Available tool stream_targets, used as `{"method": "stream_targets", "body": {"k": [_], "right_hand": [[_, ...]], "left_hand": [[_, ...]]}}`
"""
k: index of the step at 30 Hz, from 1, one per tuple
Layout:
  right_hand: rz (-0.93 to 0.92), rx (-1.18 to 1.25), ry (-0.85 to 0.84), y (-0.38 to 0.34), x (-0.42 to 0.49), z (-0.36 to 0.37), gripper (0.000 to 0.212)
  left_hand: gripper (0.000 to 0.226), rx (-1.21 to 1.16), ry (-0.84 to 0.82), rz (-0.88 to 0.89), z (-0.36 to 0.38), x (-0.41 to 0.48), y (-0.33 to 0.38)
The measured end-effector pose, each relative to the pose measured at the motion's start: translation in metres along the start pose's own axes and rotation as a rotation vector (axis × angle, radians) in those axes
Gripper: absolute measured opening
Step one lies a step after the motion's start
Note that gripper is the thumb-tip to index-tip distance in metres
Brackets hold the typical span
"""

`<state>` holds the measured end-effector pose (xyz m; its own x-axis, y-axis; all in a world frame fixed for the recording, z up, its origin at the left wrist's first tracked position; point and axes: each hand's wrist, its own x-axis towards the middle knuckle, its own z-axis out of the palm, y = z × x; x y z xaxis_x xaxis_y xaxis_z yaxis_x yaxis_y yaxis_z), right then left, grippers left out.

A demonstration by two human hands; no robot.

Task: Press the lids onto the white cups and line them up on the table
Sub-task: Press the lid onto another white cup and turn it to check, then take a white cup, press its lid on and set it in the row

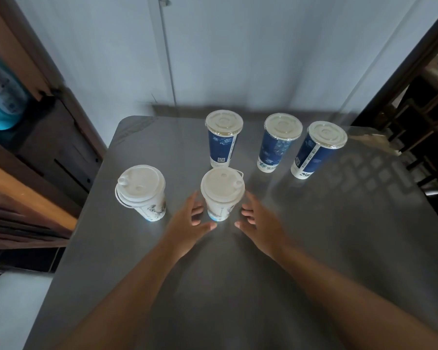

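Behind the white cup (221,198), blue cups (220,145) show QR codes (221,159) — lettering unreadable.

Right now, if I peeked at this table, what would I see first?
Two open hands, the left hand and the right hand, are held on either side of a lidded white cup near the middle of the grey table. A second lidded white cup stands to its left, and three blue cups with clear lids stand in a row behind.
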<state>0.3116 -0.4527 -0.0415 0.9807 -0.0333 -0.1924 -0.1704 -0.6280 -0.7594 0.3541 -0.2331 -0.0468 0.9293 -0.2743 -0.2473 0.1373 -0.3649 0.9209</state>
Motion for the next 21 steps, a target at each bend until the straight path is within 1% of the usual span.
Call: {"method": "stream_targets", "body": {"k": [2,4,6,9,11,13,15,21], "right_hand": [[0.061,-0.088,-0.014,0.005,-0.018,-0.004,0.085],[0.094,-0.184,-0.067,0.005,-0.044,-0.011,0.085],[0.112,-0.286,-0.108,0.005,-0.072,-0.021,0.082],[0.135,-0.418,-0.164,0.004,-0.112,-0.042,0.072],[0.137,-0.487,-0.195,0.001,-0.139,-0.058,0.061],[0.143,-0.512,-0.197,0.0,-0.169,-0.073,0.055],[0.12,-0.547,-0.179,-0.003,-0.2,-0.09,0.052],[0.031,-0.588,-0.135,-0.019,-0.284,-0.129,0.047]], "left_hand": [[0.091,0.052,0.019,-0.05,0.0,-0.009,-0.01],[0.082,0.142,0.03,-0.079,0.002,-0.026,-0.015],[0.069,0.28,0.028,-0.109,0.007,-0.046,-0.012],[0.061,0.464,-0.02,-0.143,0.017,-0.082,0.003],[0.059,0.562,-0.059,-0.118,0.027,-0.11,0.019],[0.058,0.597,-0.117,-0.095,0.042,-0.14,0.04],[0.057,0.569,-0.15,-0.084,0.058,-0.171,0.061],[0.054,0.684,-0.136,0.001,0.099,-0.253,0.107]]}}
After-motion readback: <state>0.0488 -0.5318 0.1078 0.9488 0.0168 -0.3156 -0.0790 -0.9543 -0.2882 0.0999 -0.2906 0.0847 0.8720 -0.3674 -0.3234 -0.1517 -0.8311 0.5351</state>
